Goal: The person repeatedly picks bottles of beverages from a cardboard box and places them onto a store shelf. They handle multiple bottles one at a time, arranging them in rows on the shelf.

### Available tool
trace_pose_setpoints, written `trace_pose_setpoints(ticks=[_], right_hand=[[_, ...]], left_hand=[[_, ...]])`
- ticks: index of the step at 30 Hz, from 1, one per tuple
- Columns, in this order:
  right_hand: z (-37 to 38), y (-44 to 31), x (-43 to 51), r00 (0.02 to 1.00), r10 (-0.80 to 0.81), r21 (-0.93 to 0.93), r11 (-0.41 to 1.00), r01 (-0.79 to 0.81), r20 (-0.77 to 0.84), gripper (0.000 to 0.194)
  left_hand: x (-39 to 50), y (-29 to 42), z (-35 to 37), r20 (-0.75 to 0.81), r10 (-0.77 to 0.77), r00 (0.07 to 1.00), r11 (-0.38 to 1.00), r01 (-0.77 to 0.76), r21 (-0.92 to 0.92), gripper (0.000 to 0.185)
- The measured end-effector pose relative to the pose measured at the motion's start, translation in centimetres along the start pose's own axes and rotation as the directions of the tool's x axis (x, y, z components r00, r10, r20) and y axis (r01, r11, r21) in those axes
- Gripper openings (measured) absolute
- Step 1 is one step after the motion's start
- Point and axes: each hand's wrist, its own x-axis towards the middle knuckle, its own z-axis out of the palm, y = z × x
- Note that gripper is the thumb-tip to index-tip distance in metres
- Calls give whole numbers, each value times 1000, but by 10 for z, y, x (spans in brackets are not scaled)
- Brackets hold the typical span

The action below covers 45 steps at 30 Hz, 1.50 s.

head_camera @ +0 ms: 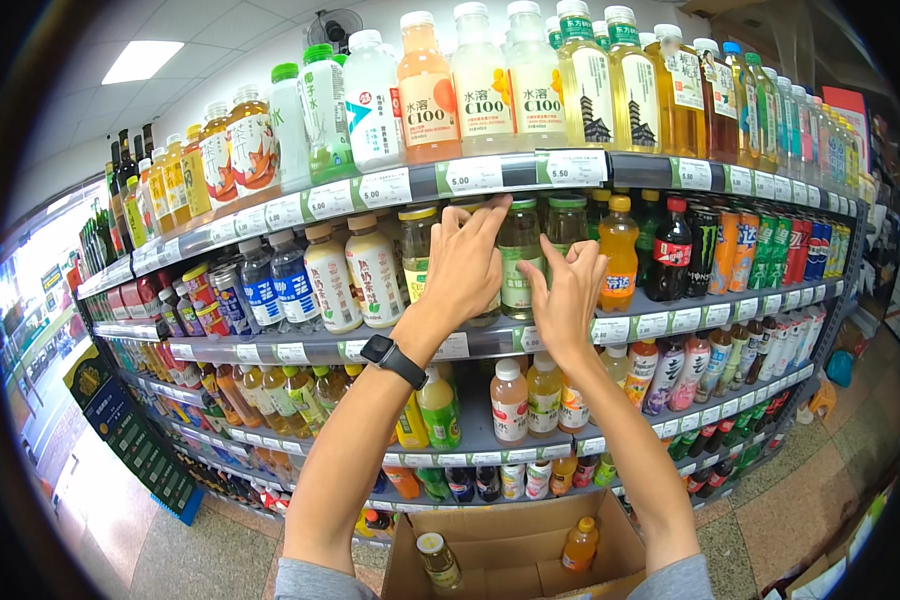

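Note:
On the second shelf, a glass bottle with a green cap (521, 259) stands between my two hands. My left hand (465, 262) is in front of yellow-capped glass bottles (417, 244), its fingers extended up to the top shelf's edge near the green cap. My right hand (568, 289) has its thumb and fingers apart just right of the green-capped bottle, partly covering another green-capped bottle (567, 220). Whether either hand touches a bottle is hard to tell. Below, an open cardboard box (487, 536) holds a glass bottle with a pale cap (439, 561) and an orange soda bottle (580, 544).
The top shelf's price rail (420, 182) runs just above my fingers. An orange soda bottle (618, 255) stands close right of my right hand, and milk tea bottles (373, 270) stand left. Juice bottles (510, 403) line the shelf below. A dark sign board (131, 435) stands at lower left.

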Motion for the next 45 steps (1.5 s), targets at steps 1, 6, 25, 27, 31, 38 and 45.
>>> trace_pose_setpoints(ticks=[1,6,25,27,31,38,45], right_hand=[[-1,1,0,1000,3,1,1000,-3,3,44],[-13,7,-10,1000,6,138,990,-6,1,36],[-184,41,-167,562,328,198,707,-679,760,24],[-192,51,-184,483,329,128,707,-696,812,23],[-204,56,-212,369,294,8,773,-634,882,23],[-216,53,-231,254,315,-89,768,-634,914,22],[-225,62,-242,263,308,-69,758,-649,914,20]], left_hand=[[0,1,0,8,-1,1000,1000,1,1,64],[-11,5,-3,8,-11,1000,998,12,-62,73],[-200,100,-45,470,-180,864,639,466,-612,42],[-218,109,-36,526,-185,830,544,532,-649,38],[-250,127,-9,614,-112,781,486,582,-652,36],[-302,166,39,776,160,610,559,592,-580,44],[-324,214,91,830,247,500,758,433,-487,54]])
